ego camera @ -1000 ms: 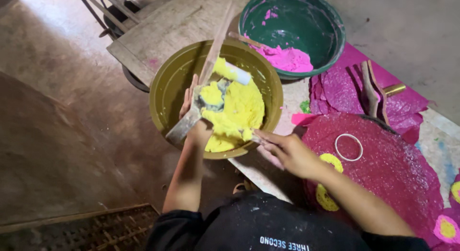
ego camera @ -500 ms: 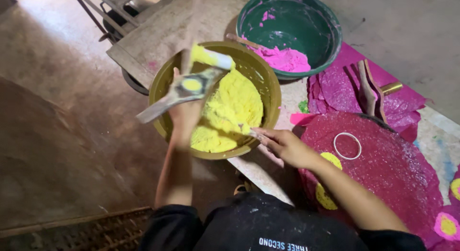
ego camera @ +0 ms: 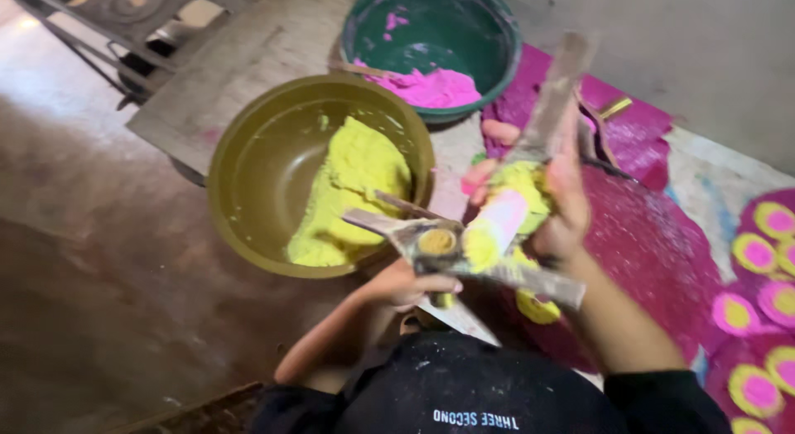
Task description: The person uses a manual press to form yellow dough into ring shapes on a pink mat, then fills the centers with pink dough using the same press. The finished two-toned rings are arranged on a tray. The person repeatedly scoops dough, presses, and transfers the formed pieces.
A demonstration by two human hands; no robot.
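Yellow paste point(ego camera: 507, 204) scooped up on a flat stick, held just right of the olive bowl point(ego camera: 248, 181).

Left hand point(ego camera: 407, 286) below the bowl's near rim, fingers curled tight around a grey bladed tool point(ego camera: 464, 256); right hand point(ego camera: 556, 204) right of the bowl, fingers wrapped around the wooden stick point(ego camera: 553, 98). Plenty of paste left in the bowl. Beyond the bowl, green basin point(ego camera: 497, 24) with pink paste; far right of it, several pink-and-yellow discs point(ego camera: 749, 388) already formed on the pink mat point(ego camera: 654, 243).
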